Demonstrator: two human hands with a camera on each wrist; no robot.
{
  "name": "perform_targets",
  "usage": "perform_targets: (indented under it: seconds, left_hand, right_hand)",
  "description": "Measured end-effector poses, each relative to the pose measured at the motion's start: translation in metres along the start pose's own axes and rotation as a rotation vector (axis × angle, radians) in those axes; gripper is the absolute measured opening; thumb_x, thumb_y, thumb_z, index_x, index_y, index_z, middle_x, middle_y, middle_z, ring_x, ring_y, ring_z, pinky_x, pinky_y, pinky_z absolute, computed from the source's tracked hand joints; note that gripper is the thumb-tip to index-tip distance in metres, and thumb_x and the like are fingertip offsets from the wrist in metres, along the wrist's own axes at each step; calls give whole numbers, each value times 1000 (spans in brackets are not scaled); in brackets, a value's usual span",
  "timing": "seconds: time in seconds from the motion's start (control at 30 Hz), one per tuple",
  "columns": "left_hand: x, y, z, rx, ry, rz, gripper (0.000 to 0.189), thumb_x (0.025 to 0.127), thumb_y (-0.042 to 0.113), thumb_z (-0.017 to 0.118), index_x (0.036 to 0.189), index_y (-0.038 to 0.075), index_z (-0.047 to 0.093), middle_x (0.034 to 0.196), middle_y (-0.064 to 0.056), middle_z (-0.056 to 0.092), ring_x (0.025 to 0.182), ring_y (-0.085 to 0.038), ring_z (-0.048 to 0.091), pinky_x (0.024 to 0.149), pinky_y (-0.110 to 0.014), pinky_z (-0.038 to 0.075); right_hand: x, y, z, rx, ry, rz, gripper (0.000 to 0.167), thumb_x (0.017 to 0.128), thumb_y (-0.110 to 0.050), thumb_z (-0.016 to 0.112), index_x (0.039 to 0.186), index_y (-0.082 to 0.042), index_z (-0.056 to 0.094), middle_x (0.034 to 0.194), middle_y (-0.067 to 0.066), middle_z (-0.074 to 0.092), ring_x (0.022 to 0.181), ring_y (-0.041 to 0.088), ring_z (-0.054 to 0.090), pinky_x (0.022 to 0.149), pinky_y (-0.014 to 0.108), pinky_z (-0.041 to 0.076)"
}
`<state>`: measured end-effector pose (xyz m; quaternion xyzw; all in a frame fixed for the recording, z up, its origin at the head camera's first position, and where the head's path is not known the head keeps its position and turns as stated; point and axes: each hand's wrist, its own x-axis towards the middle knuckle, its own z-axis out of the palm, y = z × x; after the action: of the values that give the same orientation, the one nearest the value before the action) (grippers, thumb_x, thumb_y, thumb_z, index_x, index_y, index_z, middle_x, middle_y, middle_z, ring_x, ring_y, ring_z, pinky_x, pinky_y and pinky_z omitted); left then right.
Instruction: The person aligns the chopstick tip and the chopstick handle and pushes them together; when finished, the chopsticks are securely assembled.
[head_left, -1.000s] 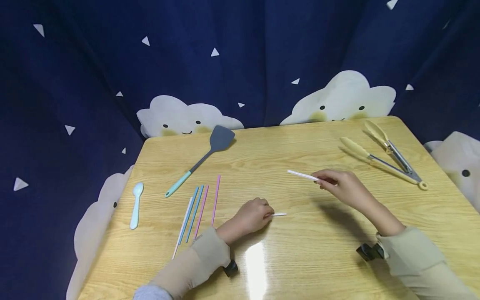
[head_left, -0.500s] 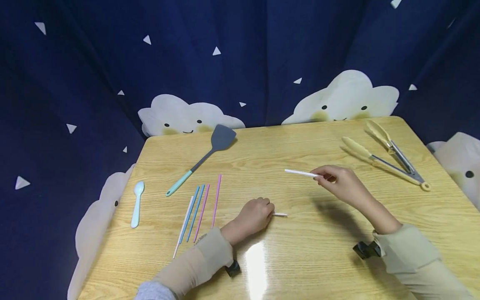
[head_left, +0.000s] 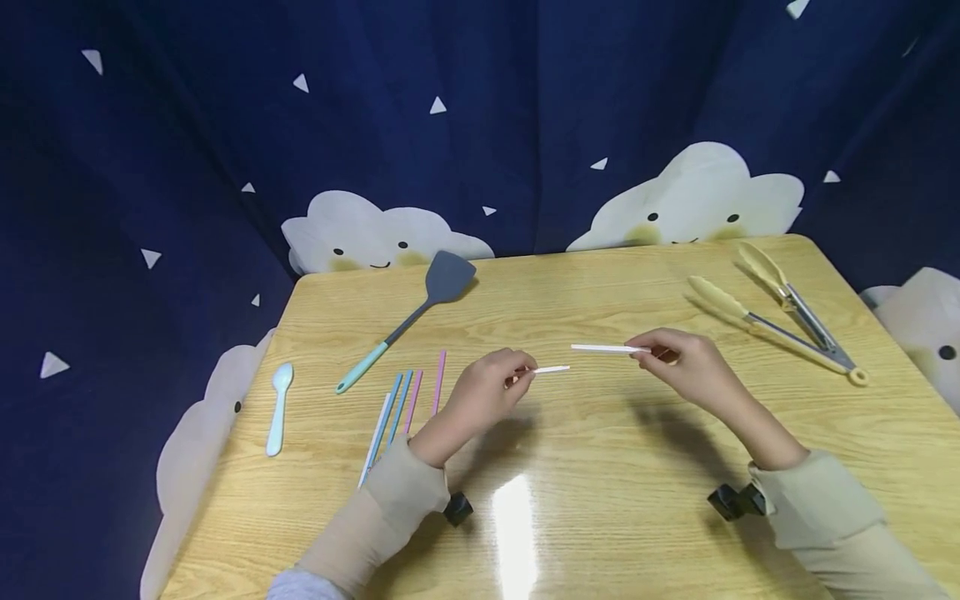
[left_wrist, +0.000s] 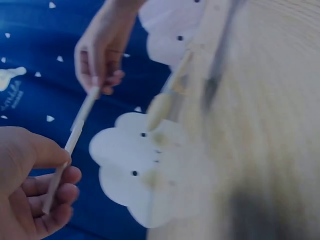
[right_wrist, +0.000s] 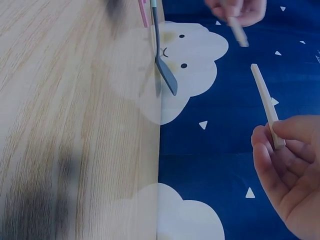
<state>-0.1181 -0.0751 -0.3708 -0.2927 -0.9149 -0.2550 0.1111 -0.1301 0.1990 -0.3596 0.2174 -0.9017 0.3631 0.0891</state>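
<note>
Between thumb and fingers, my left hand (head_left: 482, 390) pinches a thin white stick (head_left: 553, 368) that points right, above the middle of the table. My right hand (head_left: 686, 367) pinches a second white stick (head_left: 598, 348), pointing left. In the head view the two tips come close, the right stick slightly farther back. The right wrist view shows this stick (right_wrist: 264, 95) as straight and square-edged, its tip apart from the stick in the left hand (right_wrist: 239, 34). Part of each stick is hidden by fingers.
On the wooden table (head_left: 600, 517), a white stick (head_left: 375, 437), blue sticks (head_left: 400, 404) and pink sticks (head_left: 439, 379) lie beside the left forearm. Farther left are a light-blue spoon (head_left: 277, 408) and a spatula (head_left: 408, 321). Tongs (head_left: 795, 329) lie spread at the back right.
My left hand has lifted its white stick off the table and moved up and back, bringing it near the other one. My right hand has hardly moved; its stick is more level.
</note>
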Motion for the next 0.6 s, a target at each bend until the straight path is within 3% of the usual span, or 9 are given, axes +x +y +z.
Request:
perform_targets:
  seconds: [0.1,0.23,0.37,0.6]
  left_hand:
    - [2,0,-10,-64,68,-1,8,86,15,60,91,13,66,75,4,58,61,-6,49,54,-16,39]
    - [5,0,-17,-219,123,-26,10,87,11,58,94,10,66,81,1,59,64,-7,49,56,-17,41]
    - [6,-2,-19,-337,144,-51,11,88,8,57,96,7,64,88,-2,61,70,-8,54,60,-17,46]
    - [7,-3,-17,-439,158,-46,8,85,5,59,92,5,63,87,-6,62,76,-11,60,66,-17,49]
  right_hand:
    - [0,-1,-2,31,-14,46,12,83,-6,62,94,-7,67,76,2,65,64,4,55,52,22,46]
    - [-2,-2,-4,62,-16,61,12,85,-8,61,95,-7,67,77,3,65,64,3,56,51,22,46]
    - [-4,-6,-6,95,-6,41,13,84,-7,61,96,-7,67,77,4,65,64,2,57,51,21,46]
    - [-5,-16,-12,130,12,32,14,83,-5,62,96,-7,67,79,4,66,67,2,58,52,19,45]
